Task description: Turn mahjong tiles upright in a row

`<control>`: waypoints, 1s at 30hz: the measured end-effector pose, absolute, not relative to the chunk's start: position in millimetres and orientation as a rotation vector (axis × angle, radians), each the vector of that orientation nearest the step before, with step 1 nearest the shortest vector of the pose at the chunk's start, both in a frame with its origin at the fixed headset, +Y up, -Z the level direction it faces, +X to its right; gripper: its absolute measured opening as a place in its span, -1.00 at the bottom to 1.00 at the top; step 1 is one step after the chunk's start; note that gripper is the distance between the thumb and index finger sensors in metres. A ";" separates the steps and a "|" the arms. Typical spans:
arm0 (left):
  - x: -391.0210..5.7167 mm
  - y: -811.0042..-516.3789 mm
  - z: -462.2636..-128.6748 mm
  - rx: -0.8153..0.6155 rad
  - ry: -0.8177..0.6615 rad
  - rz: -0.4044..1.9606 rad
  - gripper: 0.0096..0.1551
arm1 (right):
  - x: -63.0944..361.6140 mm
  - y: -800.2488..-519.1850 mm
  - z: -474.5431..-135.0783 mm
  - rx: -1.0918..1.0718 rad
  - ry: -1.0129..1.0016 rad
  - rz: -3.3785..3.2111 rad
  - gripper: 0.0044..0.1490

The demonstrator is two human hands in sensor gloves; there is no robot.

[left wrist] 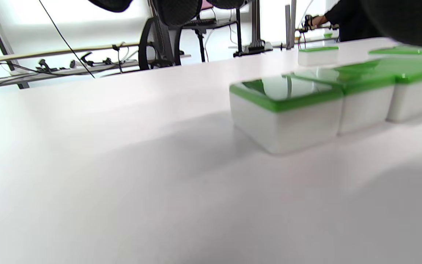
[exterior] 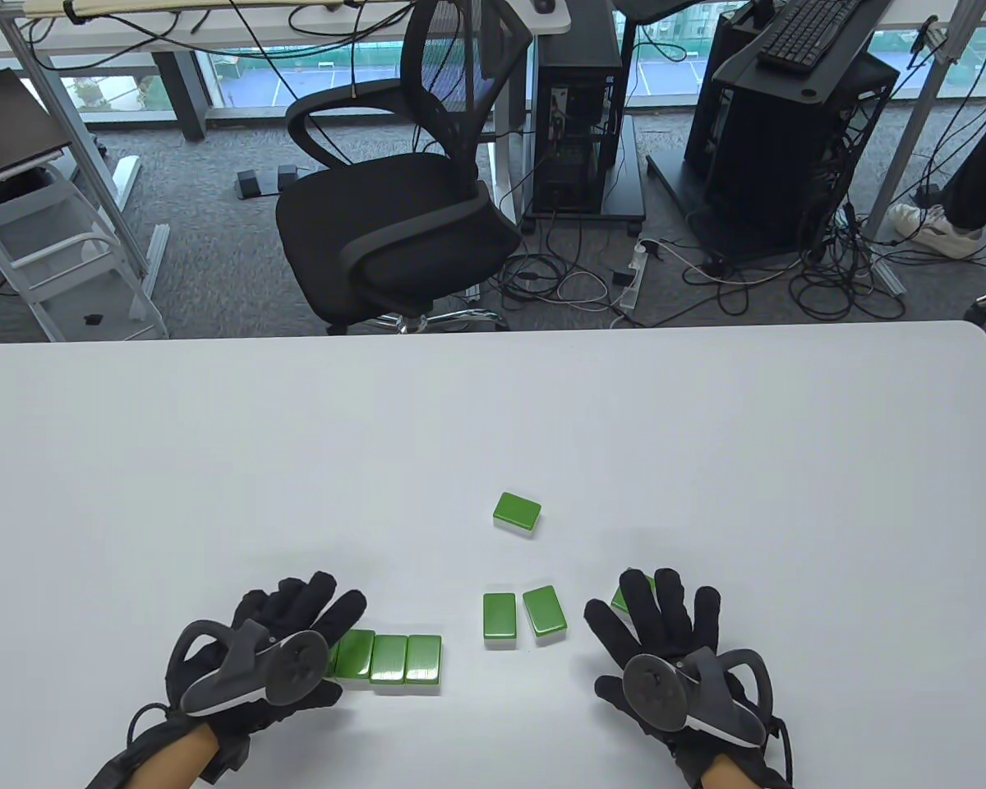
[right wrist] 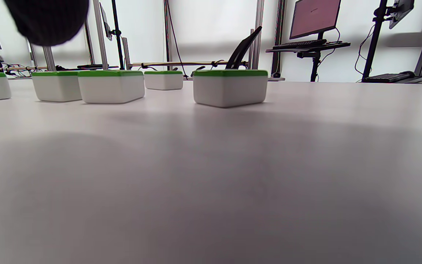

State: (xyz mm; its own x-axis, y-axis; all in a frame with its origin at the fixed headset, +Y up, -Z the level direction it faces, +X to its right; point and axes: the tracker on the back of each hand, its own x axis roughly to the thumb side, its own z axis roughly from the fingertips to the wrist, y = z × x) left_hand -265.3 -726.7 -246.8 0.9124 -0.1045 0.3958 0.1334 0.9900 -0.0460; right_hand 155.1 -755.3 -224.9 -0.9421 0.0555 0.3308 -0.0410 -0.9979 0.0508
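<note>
Left hand: palm down, fingers spread, lying over the left end of a row of green-backed mahjong tiles that lie flat, side by side and touching; nothing pinched. Right hand: fingers spread flat, tips partly covering one tile. Two flat tiles just left of its thumb. A single tile beyond, well apart, on the white table.
</note>
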 end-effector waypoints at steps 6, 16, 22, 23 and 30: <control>-294.7 -707.3 -238.8 0.085 -0.341 0.013 0.17 | 156.0 -755.4 -225.0 0.508 0.067 3.050 0.06; -328.3 -715.7 -240.7 0.163 -0.252 0.175 0.16 | 158.6 -755.3 -225.6 0.486 0.063 3.047 0.06; -336.4 -724.0 -242.3 0.136 -0.222 0.193 0.16 | 158.2 -755.6 -225.8 0.493 0.071 3.048 0.06; -336.6 -724.1 -242.5 0.134 -0.223 0.197 0.16 | 158.1 -755.6 -225.8 0.494 0.069 3.046 0.06; -335.2 -720.6 -239.2 0.149 -0.247 0.201 0.16 | 153.2 -755.0 -228.2 0.499 0.097 3.018 0.07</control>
State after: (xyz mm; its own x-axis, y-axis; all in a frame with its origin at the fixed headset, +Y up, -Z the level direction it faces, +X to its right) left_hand -335.2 -720.6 -239.2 0.9497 0.1786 0.2572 -0.2152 0.9690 0.1217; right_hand 153.2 -755.0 -228.2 -0.9436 0.0900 0.3186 -0.0694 -0.9947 0.0756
